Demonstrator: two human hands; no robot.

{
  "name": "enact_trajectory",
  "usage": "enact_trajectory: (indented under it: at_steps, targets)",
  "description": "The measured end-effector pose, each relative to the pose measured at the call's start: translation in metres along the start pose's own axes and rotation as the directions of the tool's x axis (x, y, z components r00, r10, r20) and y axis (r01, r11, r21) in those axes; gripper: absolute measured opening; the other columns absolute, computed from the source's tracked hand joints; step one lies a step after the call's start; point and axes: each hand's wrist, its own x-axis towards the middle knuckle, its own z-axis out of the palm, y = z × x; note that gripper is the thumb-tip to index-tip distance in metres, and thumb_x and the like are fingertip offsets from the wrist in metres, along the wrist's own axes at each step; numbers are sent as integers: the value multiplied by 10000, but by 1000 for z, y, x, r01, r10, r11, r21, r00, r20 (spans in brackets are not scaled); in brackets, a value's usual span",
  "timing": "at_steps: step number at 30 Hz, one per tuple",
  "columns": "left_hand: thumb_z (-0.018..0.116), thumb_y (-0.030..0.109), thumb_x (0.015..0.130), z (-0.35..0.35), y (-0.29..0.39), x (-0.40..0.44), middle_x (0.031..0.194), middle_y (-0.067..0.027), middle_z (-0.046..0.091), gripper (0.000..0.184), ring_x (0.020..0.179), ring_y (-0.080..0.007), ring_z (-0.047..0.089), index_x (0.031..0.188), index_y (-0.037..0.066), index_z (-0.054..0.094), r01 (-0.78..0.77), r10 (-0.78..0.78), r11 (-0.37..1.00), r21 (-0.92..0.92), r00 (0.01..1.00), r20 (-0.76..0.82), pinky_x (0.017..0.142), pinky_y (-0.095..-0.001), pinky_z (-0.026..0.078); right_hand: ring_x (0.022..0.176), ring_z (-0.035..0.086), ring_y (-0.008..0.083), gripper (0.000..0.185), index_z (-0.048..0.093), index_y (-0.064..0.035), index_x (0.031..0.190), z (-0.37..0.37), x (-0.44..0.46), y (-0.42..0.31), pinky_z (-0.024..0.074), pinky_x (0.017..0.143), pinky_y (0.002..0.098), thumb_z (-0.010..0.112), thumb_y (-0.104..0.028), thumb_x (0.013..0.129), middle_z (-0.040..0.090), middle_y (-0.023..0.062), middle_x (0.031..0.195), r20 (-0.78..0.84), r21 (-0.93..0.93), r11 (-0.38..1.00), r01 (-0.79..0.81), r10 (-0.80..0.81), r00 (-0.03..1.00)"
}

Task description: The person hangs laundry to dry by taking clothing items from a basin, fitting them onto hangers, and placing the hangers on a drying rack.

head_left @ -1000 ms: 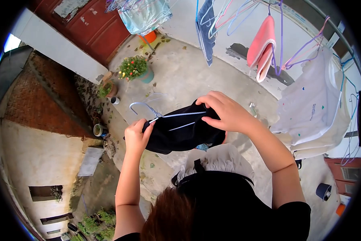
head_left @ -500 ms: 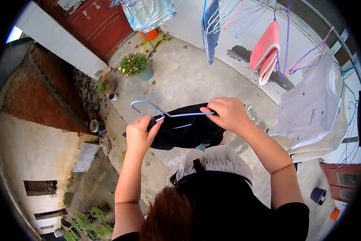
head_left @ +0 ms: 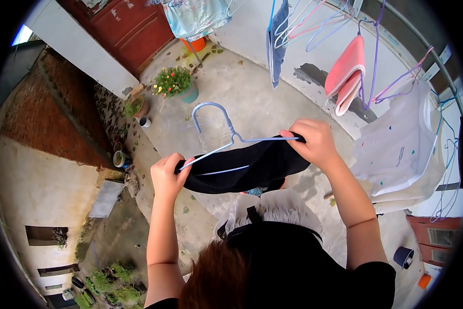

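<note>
Nearest the camera, the person is wearing a black top (head_left: 313,268) and a pale gathered garment (head_left: 277,206) at the waist. Just beyond, both hands are gripping a black garment (head_left: 262,159) together with a light-blue hanger (head_left: 262,139), which are being held in the air in front of the body. The left hand (head_left: 166,175) is closing around one end, its fingers curling over the cloth and its thumb pressing by the hanger's tip. The right hand (head_left: 313,141) is likewise pinching the opposite end, its thumb lying along the hanger arm and its fingers bending over the cloth. Neither hand is opening flat. The hanger's hook is pointing away from the body, and its lower bar is showing across the cloth between the hands.

Farther off, a pink cloth (head_left: 345,72), a blue cloth (head_left: 276,46) and a pale shirt (head_left: 396,144) are hanging to the right. A flowering plant (head_left: 172,81) is standing in a pot on the concrete, near an orange container (head_left: 194,45) and a red door (head_left: 133,33).
</note>
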Motion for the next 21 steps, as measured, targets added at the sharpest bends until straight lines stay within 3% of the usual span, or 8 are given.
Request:
enact_trajectory:
  at_steps: [6, 8, 11, 14, 17, 21]
  targets:
    - [762, 140, 682, -8, -16, -8, 538, -108, 495, 279, 471, -282, 465, 607, 26, 519, 85, -91, 995, -46, 984, -151, 448, -335, 363, 652, 531, 254, 211, 579, -42, 749, -17, -1, 12, 411, 566, 323, 748, -163, 714, 560, 67, 728, 120, -12, 1000, -28, 29, 992]
    - [764, 127, 688, -12, -21, -8, 535, -111, 486, 266, 463, -263, 447, 621, 13, 533, 110, -120, 991, -75, 983, -137, 450, -322, 358, 713, 548, 255, 226, 594, -37, 816, -21, -5, 16, 428, 617, 329, 747, -167, 713, 574, 75, 788, 168, -6, 999, -50, 50, 985]
    - [763, 130, 706, -15, -29, -11, 540, -111, 489, 257, 464, -221, 440, 646, 2, 549, 173, -189, 973, -156, 977, -98, 456, -304, 358, 761, 571, 263, 231, 607, -42, 901, -19, -9, 11, 454, 651, 342, 715, -183, 754, 589, 87, 844, 206, 171, 966, -192, 155, 966]
    - [765, 129, 700, -16, -33, -12, 547, -112, 497, 257, 466, -217, 452, 648, 0, 549, 209, -222, 960, -187, 973, -54, 459, -303, 362, 777, 575, 264, 209, 583, -20, 935, -12, -14, 16, 453, 659, 340, 676, -116, 776, 590, 103, 864, 300, 253, 932, -261, 181, 937]
    - [770, 155, 688, -20, -35, -13, 547, -107, 501, 267, 467, -231, 466, 651, 11, 548, 192, -200, 973, -131, 979, -44, 460, -312, 370, 760, 563, 267, 167, 570, -7, 915, -8, -15, 8, 443, 652, 332, 646, -64, 778, 575, 107, 839, 286, 292, 902, -319, 236, 929]
    - [749, 169, 706, -26, -36, -12, 544, -103, 501, 252, 471, -256, 481, 651, 26, 549, 103, -107, 993, -61, 992, -60, 458, -329, 374, 740, 550, 269, 162, 559, -2, 897, -7, -12, -7, 434, 643, 331, 640, -45, 763, 554, 109, 810, 240, 278, 924, -263, 198, 950]
